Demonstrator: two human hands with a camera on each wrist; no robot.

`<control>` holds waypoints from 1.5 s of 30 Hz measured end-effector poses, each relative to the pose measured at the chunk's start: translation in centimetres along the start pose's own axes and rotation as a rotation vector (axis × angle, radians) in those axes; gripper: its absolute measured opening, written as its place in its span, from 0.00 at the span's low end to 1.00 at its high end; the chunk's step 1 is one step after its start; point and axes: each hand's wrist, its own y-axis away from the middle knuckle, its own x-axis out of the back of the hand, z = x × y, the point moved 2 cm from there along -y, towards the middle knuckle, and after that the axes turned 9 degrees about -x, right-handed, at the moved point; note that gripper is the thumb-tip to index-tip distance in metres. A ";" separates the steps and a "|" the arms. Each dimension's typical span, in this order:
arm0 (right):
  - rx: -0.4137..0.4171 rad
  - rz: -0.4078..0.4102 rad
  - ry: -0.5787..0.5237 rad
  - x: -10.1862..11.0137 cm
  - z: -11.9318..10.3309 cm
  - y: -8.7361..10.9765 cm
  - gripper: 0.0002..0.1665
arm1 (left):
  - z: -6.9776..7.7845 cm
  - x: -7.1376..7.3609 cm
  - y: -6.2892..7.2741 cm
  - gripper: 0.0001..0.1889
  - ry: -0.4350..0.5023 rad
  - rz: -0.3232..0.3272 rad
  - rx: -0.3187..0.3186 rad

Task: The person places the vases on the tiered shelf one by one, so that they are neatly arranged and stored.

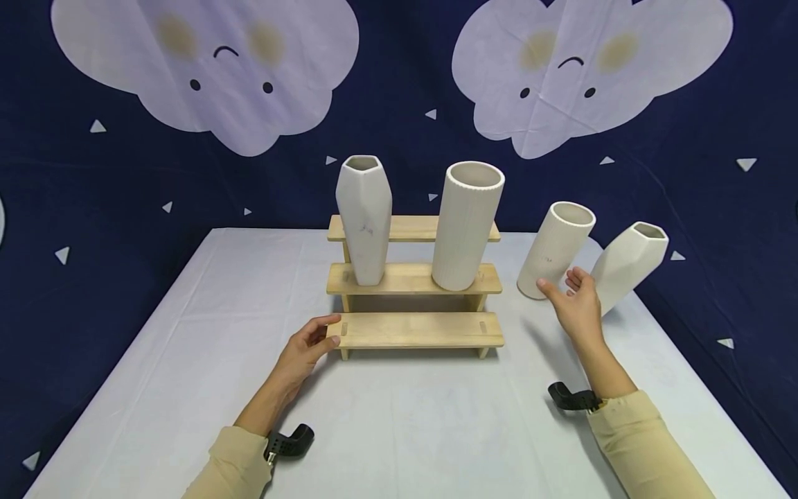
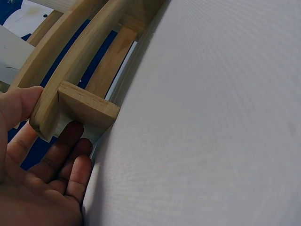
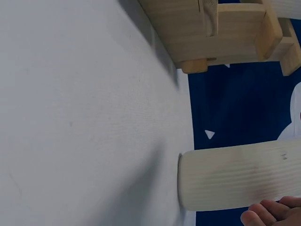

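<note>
A three-step wooden stand is on the table. My left hand grips the left end of its lowest step; in the left wrist view the thumb presses the board's end. On the middle step stand a white faceted vase and, to its right, a ribbed white cylindrical vase. To the stand's right are a smaller cylindrical vase and another faceted vase. Between these two is my right hand, fingers loosely bent, thumb near the cylindrical vase's lower part; contact is unclear.
A white cloth covers the table. Behind it hangs a dark blue curtain with clouds and small triangles. Each wrist wears a black camera mount, the left mount and the right mount.
</note>
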 end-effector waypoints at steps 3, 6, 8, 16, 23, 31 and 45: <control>-0.007 0.008 0.006 -0.3 0.0 -0.5 0.52 | 0.0 0.0 0.0 0.23 0.000 0.001 0.005; -0.017 0.021 0.018 -0.5 0.0 -0.9 0.53 | -0.1 0.1 0.0 0.23 -0.005 0.002 0.002; -0.024 0.033 0.031 -0.6 0.1 -1.3 0.53 | -0.1 0.1 0.0 0.23 -0.007 0.002 -0.004; -0.004 0.073 0.069 -0.9 0.1 -2.4 0.50 | -0.1 0.1 -0.1 0.23 0.001 -0.001 -0.020; 0.007 0.076 0.077 -1.1 -0.1 -3.2 0.48 | 0.0 0.1 0.0 0.25 -0.003 -0.001 -0.021; -0.023 0.075 0.087 -1.3 0.2 -4.0 0.50 | 0.1 0.0 0.1 0.25 0.003 -0.011 -0.039; -0.024 0.130 0.093 -1.6 0.7 -5.1 0.48 | 0.0 0.0 0.2 0.26 0.004 -0.008 -0.041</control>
